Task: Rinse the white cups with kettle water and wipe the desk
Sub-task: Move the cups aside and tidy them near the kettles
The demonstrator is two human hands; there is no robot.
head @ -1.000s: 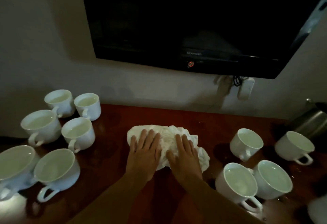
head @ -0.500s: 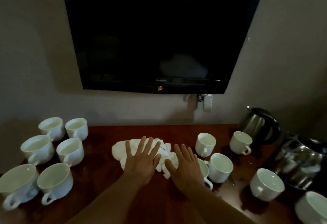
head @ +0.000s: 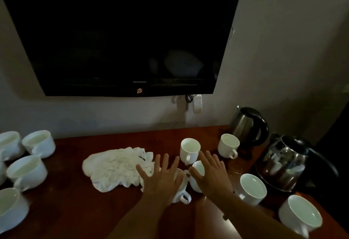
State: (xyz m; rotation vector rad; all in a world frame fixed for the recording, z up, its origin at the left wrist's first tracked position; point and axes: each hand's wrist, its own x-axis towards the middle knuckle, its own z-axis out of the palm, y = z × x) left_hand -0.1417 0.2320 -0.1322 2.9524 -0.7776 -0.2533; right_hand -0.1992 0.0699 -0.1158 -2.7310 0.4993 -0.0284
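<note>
A crumpled white cloth (head: 117, 169) lies on the dark red desk (head: 75, 204). My left hand (head: 160, 178) is spread flat above a white cup (head: 182, 191), just right of the cloth. My right hand (head: 211, 174) is spread above a second cup (head: 197, 170). Neither hand holds anything. More white cups stand near: one behind the hands (head: 189, 149), one by the kettle (head: 227, 145), two at the right front (head: 252, 187) (head: 300, 214). A steel kettle (head: 247, 125) stands at the back right.
Several white cups (head: 38, 143) cluster at the desk's left side. A glass kettle (head: 283, 163) on its base sits at the right edge. A black wall television (head: 120, 31) hangs above. Water drops glisten on the desk near the right cups.
Both hands have left the cloth and moved right, over two cups. The cloth stays behind on the desk. The camera view has tilted up and turned right.
</note>
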